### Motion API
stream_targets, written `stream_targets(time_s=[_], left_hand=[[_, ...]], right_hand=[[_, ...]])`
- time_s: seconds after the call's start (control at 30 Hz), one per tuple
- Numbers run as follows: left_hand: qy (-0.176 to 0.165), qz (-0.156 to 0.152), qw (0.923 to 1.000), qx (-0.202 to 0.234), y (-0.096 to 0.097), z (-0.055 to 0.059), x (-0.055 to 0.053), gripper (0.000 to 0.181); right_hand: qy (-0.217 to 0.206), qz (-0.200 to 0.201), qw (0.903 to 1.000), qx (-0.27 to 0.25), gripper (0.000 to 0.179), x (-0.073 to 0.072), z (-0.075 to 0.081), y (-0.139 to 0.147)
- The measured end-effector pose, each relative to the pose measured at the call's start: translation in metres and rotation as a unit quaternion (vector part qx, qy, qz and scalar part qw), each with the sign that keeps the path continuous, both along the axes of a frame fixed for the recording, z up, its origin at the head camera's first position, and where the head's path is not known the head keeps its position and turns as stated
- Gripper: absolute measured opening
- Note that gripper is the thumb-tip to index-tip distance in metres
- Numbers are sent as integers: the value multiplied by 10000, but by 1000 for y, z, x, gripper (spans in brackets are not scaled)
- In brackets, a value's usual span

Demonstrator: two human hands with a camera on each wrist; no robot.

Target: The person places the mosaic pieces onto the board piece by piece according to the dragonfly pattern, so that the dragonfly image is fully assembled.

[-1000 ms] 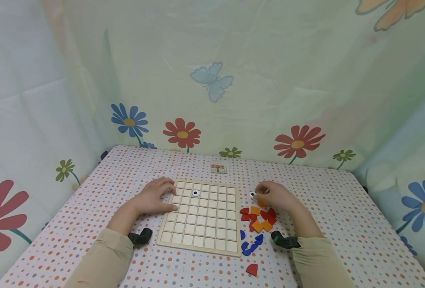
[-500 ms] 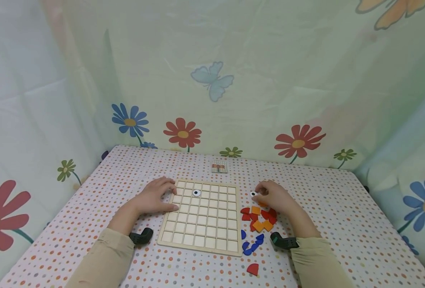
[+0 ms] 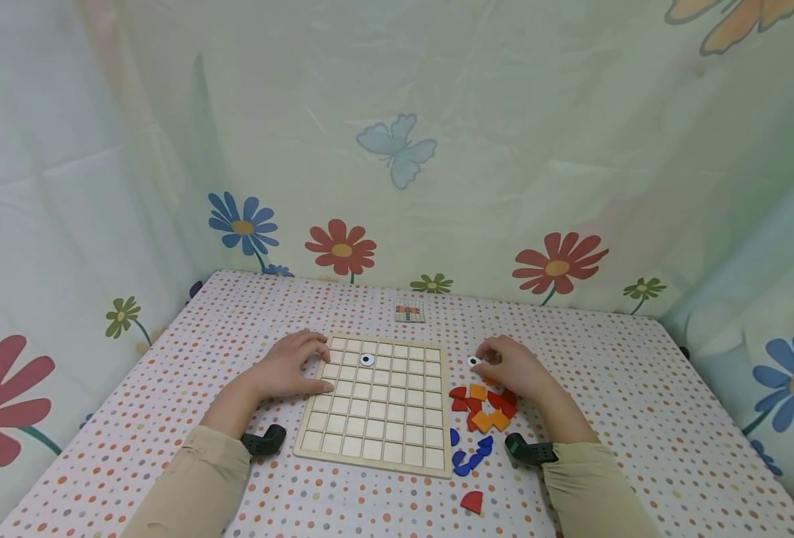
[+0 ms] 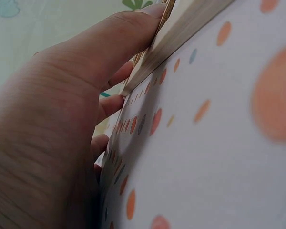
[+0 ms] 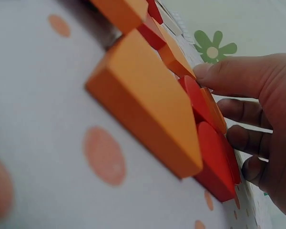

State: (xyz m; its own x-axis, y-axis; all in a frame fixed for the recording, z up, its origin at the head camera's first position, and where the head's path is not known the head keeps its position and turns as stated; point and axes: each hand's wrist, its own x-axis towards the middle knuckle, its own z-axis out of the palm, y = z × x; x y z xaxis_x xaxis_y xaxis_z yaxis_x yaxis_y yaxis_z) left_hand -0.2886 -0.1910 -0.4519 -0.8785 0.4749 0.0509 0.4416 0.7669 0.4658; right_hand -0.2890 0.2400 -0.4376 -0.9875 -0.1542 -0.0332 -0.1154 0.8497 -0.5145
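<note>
My left hand (image 3: pixel 293 365) rests at the left edge of a wooden grid board (image 3: pixel 378 468), with its thumb on the frame. In the left wrist view that thumb lies on the rim of the board (image 4: pixel 167 47), and the other fingertips are along its side. One round white eye tile (image 3: pixel 367 359) sits in a cell of the upper rows. Right of the board, my right hand (image 3: pixel 509 364) pinches a second white eye tile (image 3: pixel 473 362) between thumb and index finger, low over the table. Orange and red pieces (image 5: pixel 148 100) lie beneath and nearer than that hand.
Red and orange pieces (image 3: pixel 482 421) lie in a cluster right of the board, blue pieces (image 3: pixel 462 469) below them. A lone red quarter-circle (image 3: pixel 472 502) is nearest the front. Behind the board lies a small pattern card (image 3: pixel 410 311). A patterned curtain (image 3: pixel 477 187) stands behind the table.
Both hands and the board stay almost in place. The right thumb has shifted slightly near the eye tile, and less of the orange piece beneath the hand shows.
</note>
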Motion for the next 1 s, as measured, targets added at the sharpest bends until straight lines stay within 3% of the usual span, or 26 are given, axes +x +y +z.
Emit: stream_targets(time_s=[0.33,0.57,0.8,1.0], left_hand=[[63,-23,10000,-26,-1,-4,-2,41],[73,-28,10000,-27,0,-4,-1,40],[47,9,10000,-16,0,-2,-1,40],[82,15,10000,-46,1,-1,-1,40]], right_hand=[[69,127,9999,-57,24,1,3,0],[78,203,9996,-198,24,6,17,-9],[189,705,9972,-178,23,3,37,-28],[234,1166,9928,-155,19,-5,44,-54]])
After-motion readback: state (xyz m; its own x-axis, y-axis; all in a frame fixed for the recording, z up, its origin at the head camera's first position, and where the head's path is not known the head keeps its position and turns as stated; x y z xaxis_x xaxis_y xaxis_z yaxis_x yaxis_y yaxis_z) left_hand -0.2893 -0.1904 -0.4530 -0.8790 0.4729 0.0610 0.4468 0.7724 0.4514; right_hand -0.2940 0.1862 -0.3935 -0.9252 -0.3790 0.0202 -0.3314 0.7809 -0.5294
